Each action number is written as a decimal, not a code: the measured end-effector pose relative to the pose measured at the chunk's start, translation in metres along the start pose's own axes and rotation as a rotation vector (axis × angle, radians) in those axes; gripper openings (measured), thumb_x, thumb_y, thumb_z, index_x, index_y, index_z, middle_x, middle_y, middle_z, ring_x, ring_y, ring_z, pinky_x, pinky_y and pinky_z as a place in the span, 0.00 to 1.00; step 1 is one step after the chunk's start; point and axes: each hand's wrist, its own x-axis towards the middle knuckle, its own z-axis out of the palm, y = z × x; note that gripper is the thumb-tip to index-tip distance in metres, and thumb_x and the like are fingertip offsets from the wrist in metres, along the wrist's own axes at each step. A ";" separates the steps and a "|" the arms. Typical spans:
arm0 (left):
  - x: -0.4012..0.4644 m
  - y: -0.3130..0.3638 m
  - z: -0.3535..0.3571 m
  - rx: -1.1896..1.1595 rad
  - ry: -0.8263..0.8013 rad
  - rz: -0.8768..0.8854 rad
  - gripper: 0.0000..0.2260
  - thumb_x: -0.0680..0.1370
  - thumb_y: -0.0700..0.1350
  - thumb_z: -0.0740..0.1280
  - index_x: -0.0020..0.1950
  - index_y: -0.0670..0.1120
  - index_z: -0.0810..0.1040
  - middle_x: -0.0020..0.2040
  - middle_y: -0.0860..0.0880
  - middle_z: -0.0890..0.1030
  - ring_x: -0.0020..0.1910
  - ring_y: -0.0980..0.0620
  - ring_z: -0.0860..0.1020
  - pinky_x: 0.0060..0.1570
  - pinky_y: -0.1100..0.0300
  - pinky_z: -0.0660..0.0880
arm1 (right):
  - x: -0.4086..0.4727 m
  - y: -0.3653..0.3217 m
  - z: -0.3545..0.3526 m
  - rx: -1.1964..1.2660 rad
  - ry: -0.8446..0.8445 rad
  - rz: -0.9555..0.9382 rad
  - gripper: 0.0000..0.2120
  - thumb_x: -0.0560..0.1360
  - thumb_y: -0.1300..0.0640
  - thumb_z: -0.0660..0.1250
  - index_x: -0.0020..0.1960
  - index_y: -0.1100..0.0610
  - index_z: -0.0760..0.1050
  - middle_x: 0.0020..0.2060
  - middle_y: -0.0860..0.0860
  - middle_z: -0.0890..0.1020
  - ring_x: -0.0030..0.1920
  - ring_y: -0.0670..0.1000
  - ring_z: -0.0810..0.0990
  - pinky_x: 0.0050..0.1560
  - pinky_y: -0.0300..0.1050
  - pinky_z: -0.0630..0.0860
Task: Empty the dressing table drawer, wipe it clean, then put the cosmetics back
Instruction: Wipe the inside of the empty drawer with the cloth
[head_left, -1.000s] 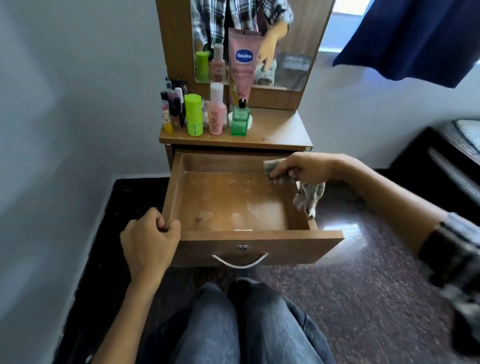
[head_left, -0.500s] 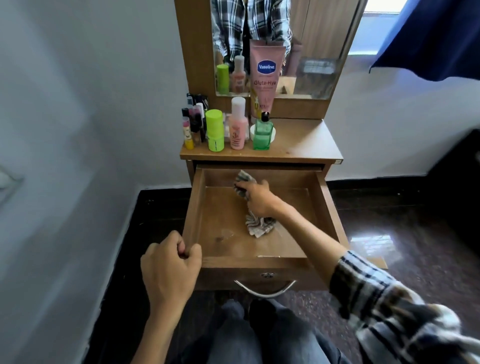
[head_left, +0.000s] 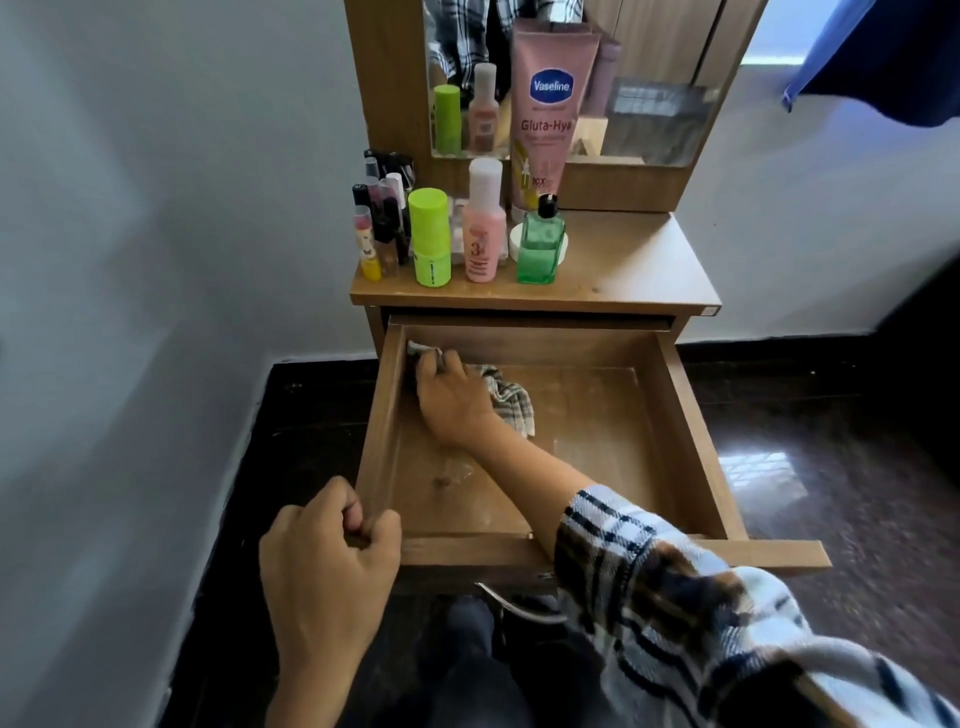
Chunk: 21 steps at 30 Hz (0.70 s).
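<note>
swept across from mid-drawer to the far left corner now, right hand (head_left: 451, 402) with the checked cloth (head_left: 511, 402). fingers curled over a bunched wad of it, pressing that wad into the angle where left wall meets back wall; rest of the cloth trailing out to the right behind the knuckles, flat on the drawer floor. left hand (head_left: 332, 561) clamped on the drawer (head_left: 691, 431) at its front left corner, fingers hooked over the rim, thumb outside, steadying.

drawer pulled fully out, nothing inside but hand and cloth; pale smudges and a dull patch showing on the floor toward the front left, just ahead of the left hand. unwiped stretch probably lying toward the front and right of the cloth, so next stroke likely pulling back along the left wall, long axis of the drawer running side to side. right hand plainly the nearer one to all of it; left better kept as the brace.

cosmetics parked on the tabletop above, well clear. reading off labels: pink tube (head_left: 545, 114) "vaseline", "gluta-hya" below it; pink bottle (head_left: 483, 234) with a "3" on the front; lime green roll-on (head_left: 429, 236), green glass bottle (head_left: 540, 249) with black cap, cluster of small lip tubes (head_left: 376, 223) at far left, print too small to read.
</note>
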 end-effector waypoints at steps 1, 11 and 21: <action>0.000 0.000 0.000 -0.002 -0.002 0.006 0.11 0.66 0.50 0.60 0.29 0.52 0.57 0.23 0.56 0.62 0.26 0.57 0.63 0.28 0.62 0.56 | 0.001 -0.001 0.002 -0.043 0.030 0.022 0.20 0.82 0.59 0.48 0.72 0.64 0.55 0.69 0.62 0.64 0.70 0.60 0.62 0.64 0.53 0.64; 0.000 -0.002 0.001 0.024 -0.014 -0.012 0.11 0.66 0.47 0.62 0.29 0.51 0.59 0.23 0.55 0.63 0.27 0.57 0.64 0.30 0.60 0.58 | -0.013 0.025 -0.014 -0.313 0.050 0.152 0.20 0.82 0.58 0.47 0.74 0.59 0.53 0.71 0.59 0.62 0.69 0.57 0.63 0.62 0.49 0.66; -0.001 -0.005 0.003 0.012 0.002 0.022 0.09 0.67 0.54 0.55 0.29 0.51 0.60 0.24 0.56 0.63 0.27 0.58 0.65 0.34 0.58 0.62 | -0.044 0.100 -0.036 -0.302 0.048 0.375 0.18 0.80 0.59 0.53 0.69 0.59 0.59 0.67 0.58 0.69 0.70 0.56 0.62 0.60 0.48 0.67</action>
